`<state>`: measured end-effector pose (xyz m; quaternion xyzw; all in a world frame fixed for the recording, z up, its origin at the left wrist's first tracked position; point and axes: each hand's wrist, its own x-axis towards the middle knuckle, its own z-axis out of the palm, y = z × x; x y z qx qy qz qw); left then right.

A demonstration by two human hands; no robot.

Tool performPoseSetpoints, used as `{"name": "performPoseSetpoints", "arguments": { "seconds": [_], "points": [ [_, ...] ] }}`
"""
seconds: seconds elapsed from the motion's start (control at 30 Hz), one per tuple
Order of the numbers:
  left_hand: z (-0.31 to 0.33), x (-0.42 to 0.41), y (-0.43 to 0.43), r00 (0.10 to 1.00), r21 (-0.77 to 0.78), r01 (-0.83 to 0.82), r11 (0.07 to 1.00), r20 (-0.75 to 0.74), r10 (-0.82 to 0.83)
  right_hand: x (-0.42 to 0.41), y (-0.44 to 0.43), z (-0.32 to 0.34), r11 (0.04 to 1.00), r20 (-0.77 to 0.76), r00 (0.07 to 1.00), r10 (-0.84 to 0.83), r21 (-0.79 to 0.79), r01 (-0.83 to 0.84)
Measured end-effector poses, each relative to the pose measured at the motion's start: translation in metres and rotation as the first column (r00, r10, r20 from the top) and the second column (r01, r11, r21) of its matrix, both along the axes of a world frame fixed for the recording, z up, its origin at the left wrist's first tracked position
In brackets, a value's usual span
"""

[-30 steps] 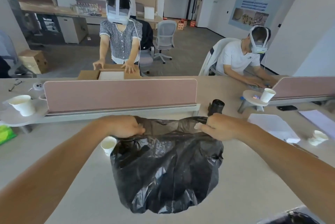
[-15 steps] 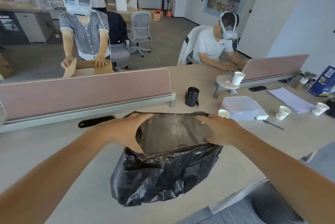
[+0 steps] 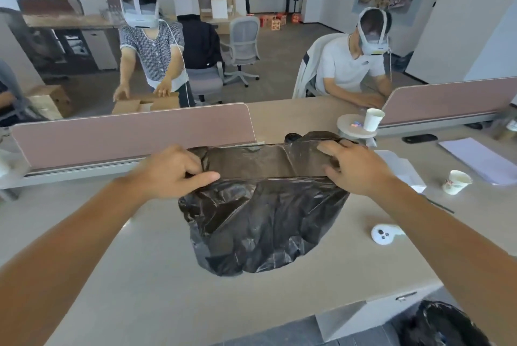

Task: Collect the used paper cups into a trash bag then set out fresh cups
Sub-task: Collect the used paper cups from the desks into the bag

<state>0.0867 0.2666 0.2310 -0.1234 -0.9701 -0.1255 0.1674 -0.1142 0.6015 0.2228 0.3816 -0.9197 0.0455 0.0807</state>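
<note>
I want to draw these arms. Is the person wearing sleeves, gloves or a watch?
No. The left arm and right arm are bare to the picture's edge, with no sleeves. The left hand and right hand show no gloves, rings or watch.

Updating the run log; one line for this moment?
trash bag: on desk, mouth open | left hand: pinches rim | right hand: holds rim | paper cup: on desk, uncollected

Partition (image 3: 131, 138) blocks ahead (left side), cup (image 3: 457, 182) right
</note>
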Motion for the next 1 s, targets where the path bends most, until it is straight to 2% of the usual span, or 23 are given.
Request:
{"name": "performPoseSetpoints", "arguments": {
  "seconds": [0.13, 0.2, 0.27, 0.33, 0.43, 0.53, 0.63, 0.77, 0.83, 0.93, 1.0],
  "points": [
    [0.018, -0.026, 0.048, 0.95, -0.081, 0.018, 0.997, -0.309, -0.043, 0.001, 0.044, 0.017, 0.998, -0.01, 0.998, -0.058, -0.03, 0.057],
    [0.024, -0.05, 0.074, 0.943, -0.026, -0.049, 0.998, -0.331, 0.037, -0.001, 0.068, 0.026, 0.994, -0.024, 0.994, -0.104, -0.034, 0.103],
    [0.025, -0.075, 0.092, 0.954, 0.022, -0.116, 0.993, -0.277, 0.118, 0.001, 0.09, 0.032, 0.987, -0.003, 0.987, -0.161, -0.03, 0.161],
    [0.025, -0.098, 0.111, 0.981, 0.06, -0.134, 0.989, -0.13, 0.141, 0.006, 0.116, 0.038, 0.969, 0.002, 0.969, -0.249, -0.011, 0.249],
    [0.021, -0.121, 0.146, 0.985, 0.006, -0.09, 0.996, 0.145, 0.088, 0.026, 0.15, 0.047, 0.928, -0.011, 0.929, -0.369, 0.057, 0.369],
    [0.012, -0.141, 0.187, 0.974, -0.027, -0.013, 1.0, 0.226, 0.019, 0.054, 0.182, 0.057, 0.854, -0.012, 0.863, -0.505, 0.138, 0.502],
    [0.004, -0.155, 0.233, 0.957, -0.055, 0.099, 0.994, 0.28, -0.08, 0.084, 0.213, 0.06, 0.761, 0.007, 0.775, -0.631, 0.2, 0.618],
    [-0.002, -0.17, 0.294, 0.898, 0.06, 0.216, 0.975, 0.381, -0.222, 0.112, 0.263, 0.061, 0.641, -0.006, 0.659, -0.752, 0.225, 0.733],
    [0.002, -0.17, 0.326, 0.876, 0.178, 0.28, 0.943, 0.354, -0.327, 0.119, 0.291, 0.058, 0.592, -0.014, 0.614, -0.789, 0.247, 0.767],
    [0.002, -0.172, 0.372, 0.838, 0.368, 0.385, 0.846, 0.245, -0.488, 0.12, 0.337, 0.042, 0.558, -0.01, 0.583, -0.813, 0.277, 0.782],
    [-0.004, -0.179, 0.403, 0.804, 0.402, 0.432, 0.807, 0.234, -0.547, 0.116, 0.37, 0.029, 0.545, -0.008, 0.574, -0.819, 0.301, 0.782]
  ]
}}
